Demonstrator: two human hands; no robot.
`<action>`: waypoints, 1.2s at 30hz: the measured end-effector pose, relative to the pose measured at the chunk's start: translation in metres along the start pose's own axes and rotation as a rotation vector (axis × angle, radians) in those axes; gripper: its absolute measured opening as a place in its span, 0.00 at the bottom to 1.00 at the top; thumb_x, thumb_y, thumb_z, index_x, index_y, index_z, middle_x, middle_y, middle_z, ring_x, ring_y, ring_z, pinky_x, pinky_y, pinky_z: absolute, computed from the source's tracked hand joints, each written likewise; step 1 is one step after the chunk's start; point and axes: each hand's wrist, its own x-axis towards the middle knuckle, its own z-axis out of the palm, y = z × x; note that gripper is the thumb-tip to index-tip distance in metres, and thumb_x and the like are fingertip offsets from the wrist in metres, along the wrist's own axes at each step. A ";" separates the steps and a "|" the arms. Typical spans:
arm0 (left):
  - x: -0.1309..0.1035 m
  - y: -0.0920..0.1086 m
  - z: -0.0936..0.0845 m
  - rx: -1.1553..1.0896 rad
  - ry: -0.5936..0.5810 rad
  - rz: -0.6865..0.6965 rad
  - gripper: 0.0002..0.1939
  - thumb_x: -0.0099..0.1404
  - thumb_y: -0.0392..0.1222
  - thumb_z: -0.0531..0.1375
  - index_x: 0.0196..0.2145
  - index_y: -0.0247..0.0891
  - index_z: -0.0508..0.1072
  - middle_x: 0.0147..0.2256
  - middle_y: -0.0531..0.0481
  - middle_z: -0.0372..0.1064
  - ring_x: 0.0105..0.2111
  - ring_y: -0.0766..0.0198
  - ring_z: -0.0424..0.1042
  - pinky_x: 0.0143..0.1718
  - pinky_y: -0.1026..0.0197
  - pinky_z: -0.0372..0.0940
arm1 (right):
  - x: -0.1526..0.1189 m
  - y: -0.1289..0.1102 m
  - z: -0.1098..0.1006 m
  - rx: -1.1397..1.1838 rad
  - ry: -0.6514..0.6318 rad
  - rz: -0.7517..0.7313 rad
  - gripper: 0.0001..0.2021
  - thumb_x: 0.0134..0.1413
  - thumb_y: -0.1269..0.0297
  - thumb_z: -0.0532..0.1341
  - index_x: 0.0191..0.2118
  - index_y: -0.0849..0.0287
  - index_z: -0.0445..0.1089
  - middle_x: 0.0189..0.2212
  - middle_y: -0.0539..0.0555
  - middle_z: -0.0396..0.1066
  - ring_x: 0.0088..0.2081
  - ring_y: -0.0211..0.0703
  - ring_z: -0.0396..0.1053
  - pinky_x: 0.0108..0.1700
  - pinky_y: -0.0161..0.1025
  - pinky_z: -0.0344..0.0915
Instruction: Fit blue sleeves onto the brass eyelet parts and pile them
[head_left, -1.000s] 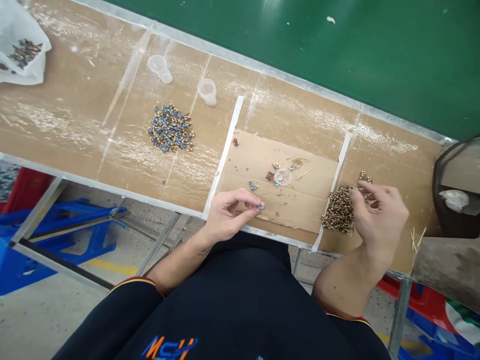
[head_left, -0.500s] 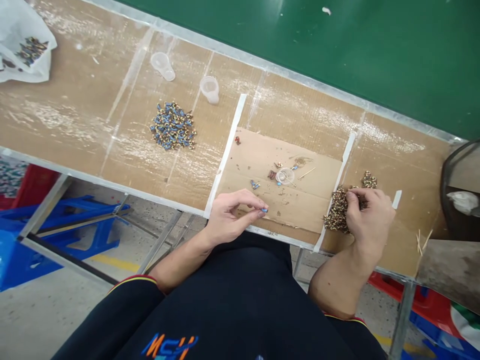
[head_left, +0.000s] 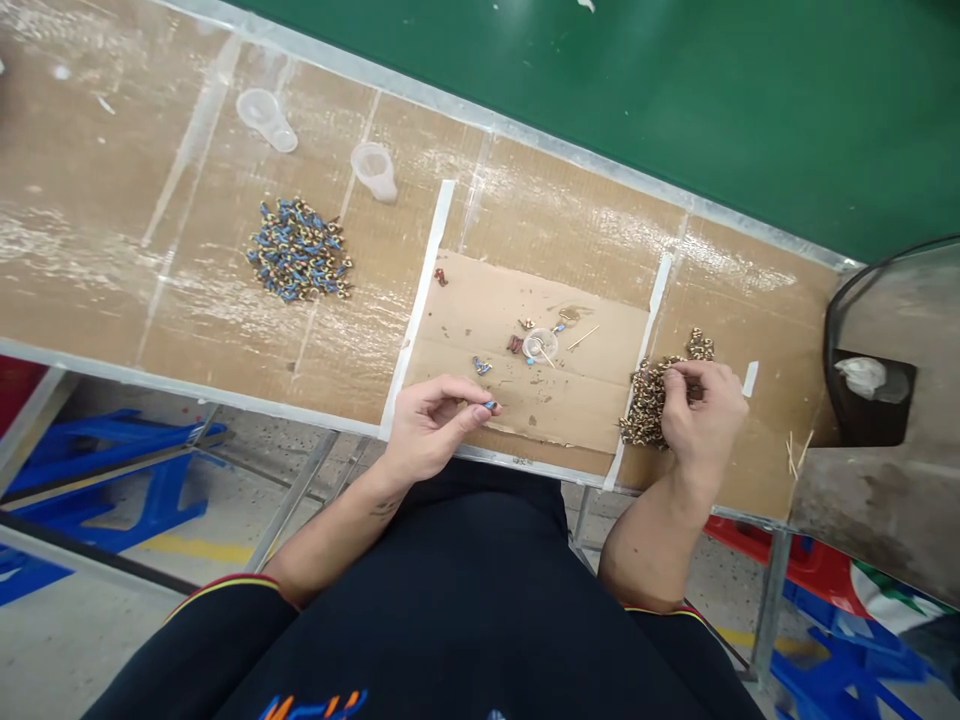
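Note:
My left hand (head_left: 439, 425) pinches a small blue piece (head_left: 491, 406) between thumb and fingertips, above the front edge of a brown cardboard sheet (head_left: 577, 400). My right hand (head_left: 701, 415) is at a pile of small brass-coloured pieces (head_left: 645, 405), thumb and fingertips together; what they hold, if anything, is hidden. On the cardboard stand a small clear cup (head_left: 540, 345) with a thin stick in it and a loose wooden stick (head_left: 583, 337). Near them lie a blue-and-brass piece (head_left: 481, 366) and a few reddish-brown pieces (head_left: 514, 344).
A large heap of blue-and-brass pieces (head_left: 300, 250) lies on the left of the table. Behind it are two translucent plastic cups (head_left: 373, 170). Several thin sticks (head_left: 796, 455) lie near the right edge. A green surface (head_left: 675, 100) borders the table's far side.
The whole view has shifted, so the table items appear further left. My left hand still pinches the blue piece, and my right hand stays at the brass pile.

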 end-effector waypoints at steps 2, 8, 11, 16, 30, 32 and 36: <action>0.000 -0.002 0.000 -0.012 -0.007 -0.006 0.12 0.65 0.50 0.74 0.33 0.39 0.83 0.30 0.46 0.83 0.31 0.61 0.83 0.33 0.63 0.79 | -0.002 -0.002 -0.001 0.082 0.086 0.042 0.09 0.59 0.57 0.61 0.34 0.55 0.72 0.36 0.57 0.78 0.40 0.52 0.76 0.43 0.49 0.71; 0.000 -0.005 0.005 -0.075 -0.077 -0.030 0.10 0.65 0.47 0.74 0.33 0.38 0.83 0.31 0.45 0.82 0.32 0.61 0.83 0.34 0.62 0.78 | -0.013 -0.026 -0.003 0.480 0.217 0.080 0.09 0.60 0.57 0.65 0.33 0.53 0.68 0.34 0.55 0.78 0.34 0.50 0.77 0.35 0.47 0.74; -0.001 -0.006 0.011 -0.097 -0.116 -0.021 0.08 0.66 0.45 0.74 0.34 0.39 0.83 0.30 0.46 0.82 0.32 0.62 0.83 0.35 0.63 0.78 | -0.021 -0.046 -0.003 0.683 0.174 0.025 0.10 0.60 0.58 0.69 0.33 0.54 0.69 0.32 0.53 0.78 0.28 0.44 0.74 0.29 0.42 0.71; -0.005 -0.010 0.018 -0.099 -0.138 -0.027 0.12 0.67 0.48 0.73 0.34 0.37 0.83 0.30 0.44 0.82 0.31 0.62 0.83 0.34 0.62 0.78 | -0.038 -0.076 -0.001 0.884 0.046 0.026 0.10 0.59 0.60 0.72 0.32 0.55 0.71 0.31 0.51 0.80 0.26 0.41 0.76 0.25 0.38 0.74; -0.004 -0.014 0.009 -0.125 0.017 -0.166 0.18 0.61 0.55 0.76 0.32 0.36 0.82 0.30 0.46 0.82 0.31 0.60 0.85 0.34 0.64 0.80 | -0.045 -0.076 0.005 0.795 -0.186 -0.259 0.11 0.60 0.74 0.68 0.39 0.48 0.84 0.35 0.51 0.85 0.35 0.45 0.84 0.35 0.40 0.84; -0.004 -0.014 0.009 -0.134 0.018 -0.160 0.18 0.61 0.54 0.76 0.32 0.36 0.82 0.30 0.46 0.83 0.31 0.61 0.85 0.34 0.65 0.79 | -0.045 -0.077 0.005 0.825 -0.168 -0.264 0.10 0.58 0.73 0.70 0.39 0.49 0.84 0.35 0.51 0.84 0.34 0.44 0.84 0.34 0.40 0.84; -0.004 -0.014 0.011 -0.138 0.009 -0.172 0.18 0.60 0.55 0.76 0.32 0.36 0.82 0.30 0.46 0.83 0.31 0.61 0.85 0.35 0.64 0.80 | -0.048 -0.089 0.009 0.850 -0.092 -0.286 0.09 0.52 0.70 0.77 0.37 0.49 0.82 0.33 0.51 0.83 0.32 0.45 0.82 0.32 0.40 0.82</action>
